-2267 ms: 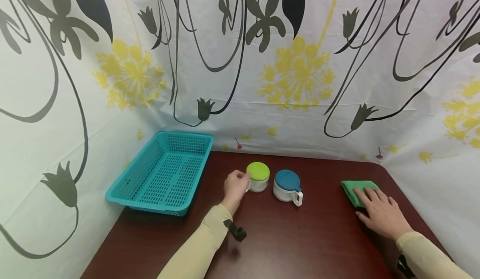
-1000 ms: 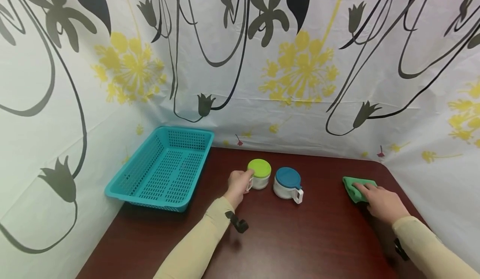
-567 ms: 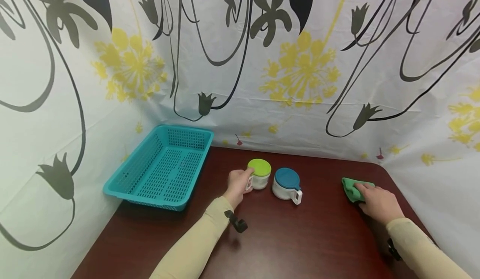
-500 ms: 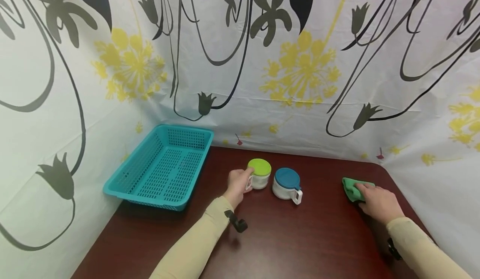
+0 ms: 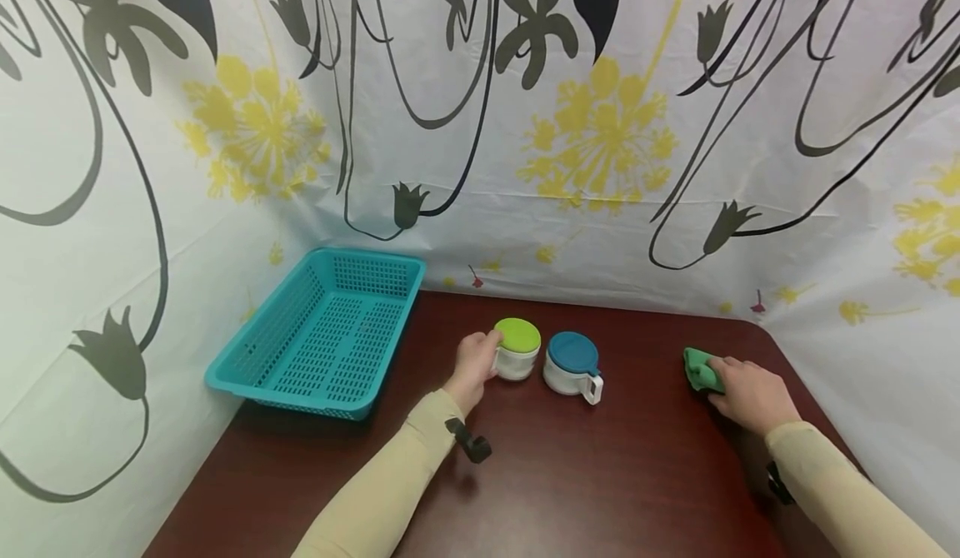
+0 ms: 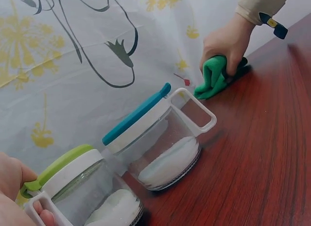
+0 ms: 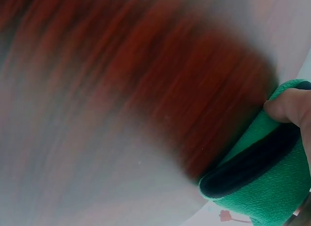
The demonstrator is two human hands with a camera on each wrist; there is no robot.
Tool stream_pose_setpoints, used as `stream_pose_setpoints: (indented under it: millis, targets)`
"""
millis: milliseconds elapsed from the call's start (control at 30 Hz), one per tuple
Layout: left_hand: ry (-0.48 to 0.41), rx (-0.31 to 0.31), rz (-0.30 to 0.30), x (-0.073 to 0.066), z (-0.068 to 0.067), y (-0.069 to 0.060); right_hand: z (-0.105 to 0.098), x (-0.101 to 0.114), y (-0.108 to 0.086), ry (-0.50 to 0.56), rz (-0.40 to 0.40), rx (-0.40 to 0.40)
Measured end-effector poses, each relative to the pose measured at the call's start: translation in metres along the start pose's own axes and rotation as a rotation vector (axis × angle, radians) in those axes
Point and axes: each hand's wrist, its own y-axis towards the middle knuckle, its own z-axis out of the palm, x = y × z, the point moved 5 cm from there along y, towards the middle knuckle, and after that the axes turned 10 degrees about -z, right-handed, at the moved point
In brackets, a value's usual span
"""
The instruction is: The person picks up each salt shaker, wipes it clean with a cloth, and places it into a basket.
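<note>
My left hand [image 5: 472,366] holds the white handle of a seasoning jar with a lime-green lid [image 5: 517,336]. In the left wrist view, fingertips come through that handle and the thumb lies at the lid's edge; the clear jar [image 6: 114,206] has white contents low inside. Beside it stands a similar jar with a blue lid [image 5: 573,353], its handle [image 6: 208,120] untouched. Over at the right, my right hand [image 5: 752,393] grips a folded green cloth [image 5: 697,368] on the table. The right wrist view shows the thumb pressing on the cloth [image 7: 272,182], which has a dark strip.
A turquoise perforated basket [image 5: 315,412] stands at the table's back left. The dark red-brown table [image 5: 585,483] is bordered by a white curtain [image 5: 450,158] with a flower print, at the back and both sides.
My right hand has gone from lying spread on the cloth to gripping it, bunching it up and shifting slightly left. The left hand has closed on the green-lidded jar's handle; both jars stay in place.
</note>
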Motion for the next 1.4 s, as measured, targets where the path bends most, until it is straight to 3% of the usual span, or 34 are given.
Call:
stream_pose_setpoints:
  millis: [367,667,800,1067,1400]
  targets:
    - [-0.011,0.006,-0.016,0.002,-0.006,-0.002,0.001,0.002,0.003,0.009,0.005,0.005]
    - [-0.079,0.086,-0.062,0.0,-0.012,-0.005,0.003,0.001,-0.002,0.02,0.007,-0.013]
    - [-0.076,0.067,-0.044,-0.002,-0.018,-0.009,0.0,0.002,-0.004,0.045,0.021,-0.023]
    - [-0.06,0.016,-0.036,-0.006,-0.027,-0.018,-0.016,0.014,-0.001,0.018,-0.043,-0.166]
    - [-0.056,0.03,-0.05,-0.009,-0.03,-0.028,-0.06,0.053,0.035,0.04,-0.135,-0.301]
